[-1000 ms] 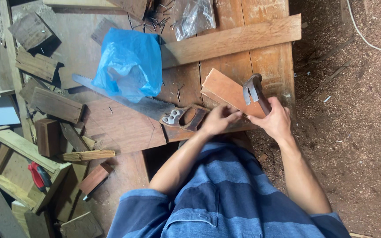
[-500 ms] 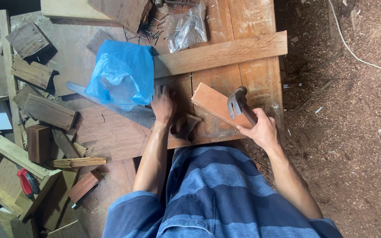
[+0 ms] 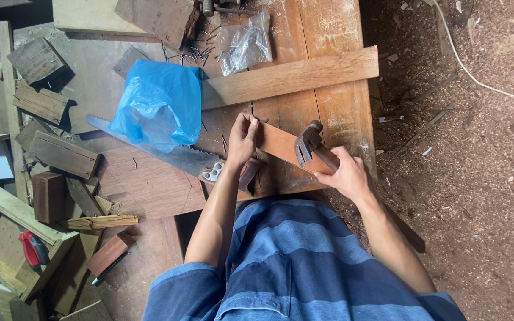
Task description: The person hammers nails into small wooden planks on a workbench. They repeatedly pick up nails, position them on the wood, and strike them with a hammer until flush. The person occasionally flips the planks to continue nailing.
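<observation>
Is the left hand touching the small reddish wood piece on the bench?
Touching. The head view shows the left hand gripping the end of the wood piece, fingers wrapped over its edge, with no gap.

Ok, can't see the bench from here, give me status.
Left hand grips end of small board. Right hand holds hammer over it. Handsaw lies alongside.

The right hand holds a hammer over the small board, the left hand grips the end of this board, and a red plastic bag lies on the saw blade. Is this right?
Not quite: the head view shows the plastic bag on the saw blade is blue, not red. The right hand does hold the hammer over the small board, and the left hand grips its end.
</observation>
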